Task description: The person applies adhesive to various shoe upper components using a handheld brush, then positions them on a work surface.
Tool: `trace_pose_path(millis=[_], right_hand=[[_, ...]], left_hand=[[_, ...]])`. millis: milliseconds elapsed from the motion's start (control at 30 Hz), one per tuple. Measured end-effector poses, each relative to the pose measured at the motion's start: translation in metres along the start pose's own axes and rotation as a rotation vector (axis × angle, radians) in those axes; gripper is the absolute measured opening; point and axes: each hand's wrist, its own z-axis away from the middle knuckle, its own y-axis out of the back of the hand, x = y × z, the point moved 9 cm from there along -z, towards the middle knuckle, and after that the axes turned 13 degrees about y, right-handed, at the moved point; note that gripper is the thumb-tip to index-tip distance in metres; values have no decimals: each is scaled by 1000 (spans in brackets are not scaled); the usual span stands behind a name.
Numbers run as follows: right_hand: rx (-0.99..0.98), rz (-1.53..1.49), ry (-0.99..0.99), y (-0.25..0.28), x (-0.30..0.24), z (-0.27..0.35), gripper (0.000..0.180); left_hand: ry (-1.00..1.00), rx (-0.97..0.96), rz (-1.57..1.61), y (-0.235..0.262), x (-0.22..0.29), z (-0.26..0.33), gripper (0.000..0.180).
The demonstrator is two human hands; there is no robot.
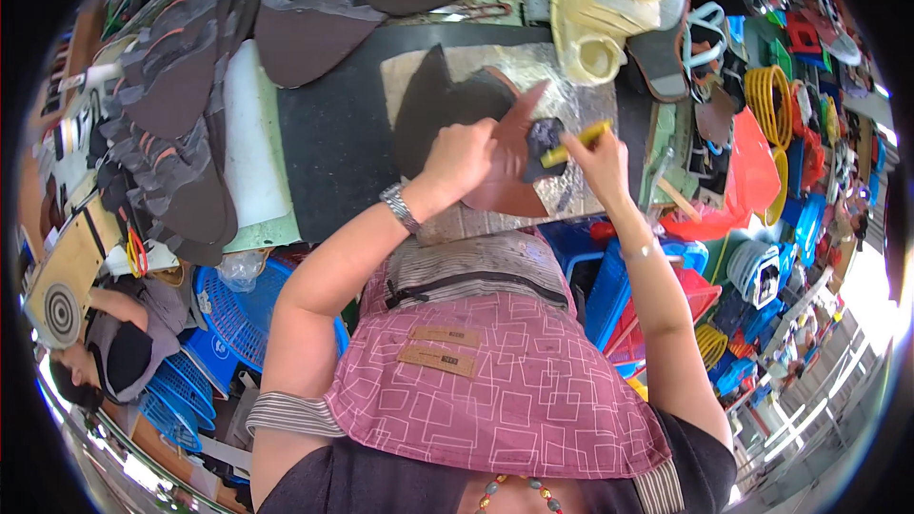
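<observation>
My left hand, with a metal watch band on its wrist, is closed on the edge of a reddish-brown leather piece, one side of which is lifted. Beneath it lie more brown cut pieces on a light, stained board. In my right hand is a yellow-handled brush, its dark, blocky head beside the lifted leather. Just beyond the right hand stands a cream glue bottle with a long spout and a round opening. My fingers partly hide the leather edge and the handle.
Stacks of dark shoe-upper pieces cover the left and far table. A white sheet lies beside the black mat. To the right are a red plastic sheet and blue crates. At the lower left, another person is near blue baskets.
</observation>
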Motion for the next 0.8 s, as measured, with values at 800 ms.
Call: trace_pose_path(millis=[800], right_hand=[[288, -879, -197, 34, 43, -84, 18]], left_hand=[[-576, -9, -586, 0, 8, 50, 56]])
